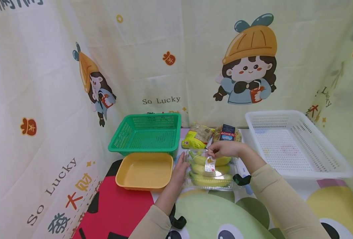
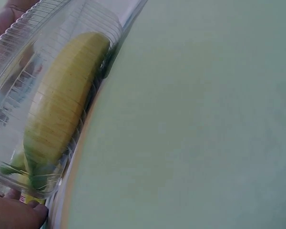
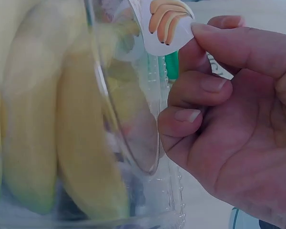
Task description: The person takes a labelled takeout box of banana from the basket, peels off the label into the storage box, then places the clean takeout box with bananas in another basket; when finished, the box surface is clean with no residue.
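Note:
A clear plastic box [image 1: 210,174] of yellow-green bananas [image 1: 209,181] lies on the table in front of me. My right hand [image 1: 221,150] is over its far side, thumb and forefinger pinching the white banana label [image 1: 210,163] stuck on the lid. The right wrist view shows the label [image 3: 164,24] lifted between my fingertips [image 3: 214,33], close beside the bananas [image 3: 62,124] under the clear lid. My left hand [image 1: 180,169] lies flat with straight fingers against the box's left end. In the left wrist view a banana [image 2: 59,109] shows through the ribbed box [image 2: 19,86].
An empty yellow tray [image 1: 143,171] sits left of the box, with a green basket [image 1: 146,134] behind it. A white basket [image 1: 296,146] stands at the right. A yellow snack bag [image 1: 197,136] and an Agnesi pasta bag [image 1: 228,133] lie behind the box. Printed curtains enclose the table.

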`<state>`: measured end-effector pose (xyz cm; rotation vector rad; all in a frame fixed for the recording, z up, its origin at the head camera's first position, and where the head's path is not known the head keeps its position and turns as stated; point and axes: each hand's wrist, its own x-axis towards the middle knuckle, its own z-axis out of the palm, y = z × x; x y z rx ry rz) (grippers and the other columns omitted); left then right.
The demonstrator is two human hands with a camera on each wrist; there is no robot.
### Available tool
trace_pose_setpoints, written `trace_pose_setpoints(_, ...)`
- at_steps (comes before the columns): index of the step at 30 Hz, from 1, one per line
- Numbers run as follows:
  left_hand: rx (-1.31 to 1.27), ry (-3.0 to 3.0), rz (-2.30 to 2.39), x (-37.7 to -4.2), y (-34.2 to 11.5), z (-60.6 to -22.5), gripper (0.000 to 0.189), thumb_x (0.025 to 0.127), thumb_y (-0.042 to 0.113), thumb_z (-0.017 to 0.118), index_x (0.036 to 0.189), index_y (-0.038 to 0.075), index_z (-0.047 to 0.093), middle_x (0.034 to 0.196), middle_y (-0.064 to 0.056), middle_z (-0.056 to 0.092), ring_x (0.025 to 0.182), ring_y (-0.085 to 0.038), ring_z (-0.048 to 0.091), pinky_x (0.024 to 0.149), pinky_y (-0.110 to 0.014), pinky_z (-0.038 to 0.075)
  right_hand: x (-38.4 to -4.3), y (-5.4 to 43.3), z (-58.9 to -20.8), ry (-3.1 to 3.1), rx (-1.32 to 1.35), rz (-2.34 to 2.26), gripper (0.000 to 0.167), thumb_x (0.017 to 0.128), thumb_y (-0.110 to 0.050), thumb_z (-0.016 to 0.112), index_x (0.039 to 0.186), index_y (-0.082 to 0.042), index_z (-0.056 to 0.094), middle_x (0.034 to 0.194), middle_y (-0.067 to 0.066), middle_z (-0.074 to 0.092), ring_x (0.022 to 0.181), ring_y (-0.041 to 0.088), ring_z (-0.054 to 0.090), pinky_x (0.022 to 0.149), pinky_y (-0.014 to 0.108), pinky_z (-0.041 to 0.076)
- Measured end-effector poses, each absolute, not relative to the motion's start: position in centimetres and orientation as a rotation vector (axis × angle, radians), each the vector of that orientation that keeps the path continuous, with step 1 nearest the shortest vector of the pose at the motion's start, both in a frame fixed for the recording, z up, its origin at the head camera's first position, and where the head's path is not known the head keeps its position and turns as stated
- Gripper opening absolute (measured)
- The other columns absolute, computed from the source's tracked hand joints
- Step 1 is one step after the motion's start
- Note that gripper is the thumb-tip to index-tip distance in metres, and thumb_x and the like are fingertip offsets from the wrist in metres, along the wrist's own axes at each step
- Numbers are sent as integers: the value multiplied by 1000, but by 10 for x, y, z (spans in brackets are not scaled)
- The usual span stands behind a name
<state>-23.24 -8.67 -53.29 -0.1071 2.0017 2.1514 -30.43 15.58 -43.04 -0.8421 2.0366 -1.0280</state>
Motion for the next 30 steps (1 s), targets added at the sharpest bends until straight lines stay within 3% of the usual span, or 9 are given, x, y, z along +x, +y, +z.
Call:
trace_pose_setpoints(8,-118,1997,2160,-233,-87,-532,73,94,19,47,160,23,16,165,-4,22,154,-29,11,124,-54,9,-300,151,-425,2119,-803,-953,11,96,-9,60,101,-11,70,100,5,65,90,19,53,83,39,47)
trace_pose_setpoints(15,-98,1984,2167,-234,-88,-534,73,94,17,46,160,21,15,166,-7,20,154,-30,10,124,-54,9,-299,147,-424,2228,-889,-851,7,92,-6,66,88,-11,67,90,1,67,80,13,55,73,29,49)
trace_pose_setpoints(23,-97,1977,2170,-233,-89,-534,74,93,19,47,160,22,16,165,-7,23,154,-31,12,123,-55,10,-301,151,-431,2180,-876,-969,9,92,0,60,86,-7,63,88,5,63,80,17,54,81,47,51)
trace_pose_setpoints(30,-109,1984,2166,-232,-88,-535,76,91,20,48,160,25,17,166,-4,21,154,-28,11,124,-53,11,-304,155,-435,2099,-881,-1018,11,92,6,53,86,-2,58,82,5,57,77,26,50,78,47,48)
